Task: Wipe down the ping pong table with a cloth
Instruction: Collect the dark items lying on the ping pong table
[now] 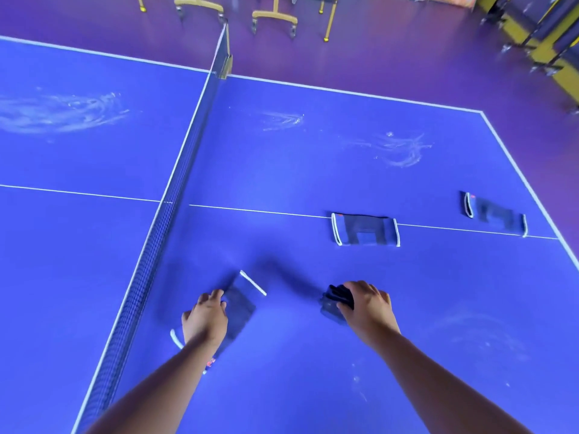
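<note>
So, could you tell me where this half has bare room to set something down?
Free: the smeared far strip between net and centre line; also the gap between left hand and right hand, which grips a bunched cloth. Crowded: the centre line rightward, under two folded cloths.
</note>
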The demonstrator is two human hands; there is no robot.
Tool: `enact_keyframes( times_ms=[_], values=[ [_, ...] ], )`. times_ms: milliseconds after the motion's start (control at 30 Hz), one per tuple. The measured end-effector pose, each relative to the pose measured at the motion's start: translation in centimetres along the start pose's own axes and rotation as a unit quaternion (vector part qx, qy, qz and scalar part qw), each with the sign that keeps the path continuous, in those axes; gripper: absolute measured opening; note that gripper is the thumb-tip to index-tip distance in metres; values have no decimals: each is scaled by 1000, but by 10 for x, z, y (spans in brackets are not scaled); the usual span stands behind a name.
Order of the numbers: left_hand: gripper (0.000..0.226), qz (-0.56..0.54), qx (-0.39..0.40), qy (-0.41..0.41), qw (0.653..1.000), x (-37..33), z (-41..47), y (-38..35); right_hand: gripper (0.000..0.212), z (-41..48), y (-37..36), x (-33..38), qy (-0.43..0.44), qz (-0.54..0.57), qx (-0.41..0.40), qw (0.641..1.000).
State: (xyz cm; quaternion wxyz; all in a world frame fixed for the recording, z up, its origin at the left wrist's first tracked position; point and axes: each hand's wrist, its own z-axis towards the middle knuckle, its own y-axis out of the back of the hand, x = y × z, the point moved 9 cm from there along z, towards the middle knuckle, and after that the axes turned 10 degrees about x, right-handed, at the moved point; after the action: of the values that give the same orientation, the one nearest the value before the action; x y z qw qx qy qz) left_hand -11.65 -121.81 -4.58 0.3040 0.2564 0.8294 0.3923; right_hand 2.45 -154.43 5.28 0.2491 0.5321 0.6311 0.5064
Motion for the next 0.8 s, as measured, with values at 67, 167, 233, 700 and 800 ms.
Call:
enact_keyframes(
  times_ms=[67,167,233,700,800],
  values=[
    [22,3,-27,-24,999,-22,-6,6,25,2,8,-11,4,6,-6,1000],
    [23,16,-63,-54,996,-66,-22,16,27,5,24,-34,7,9,-14,1000],
    [22,19,-77,-62,995,-100,-35,24,29,8,38,-55,11,16,-21,1000],
    [28,91,-38,-169,981,-354,-61,11,29,31,134,-233,-4,46,-48,998],
    [29,145,-26,-195,970,-399,-43,5,31,41,143,-262,-22,55,-53,997]
  ],
)
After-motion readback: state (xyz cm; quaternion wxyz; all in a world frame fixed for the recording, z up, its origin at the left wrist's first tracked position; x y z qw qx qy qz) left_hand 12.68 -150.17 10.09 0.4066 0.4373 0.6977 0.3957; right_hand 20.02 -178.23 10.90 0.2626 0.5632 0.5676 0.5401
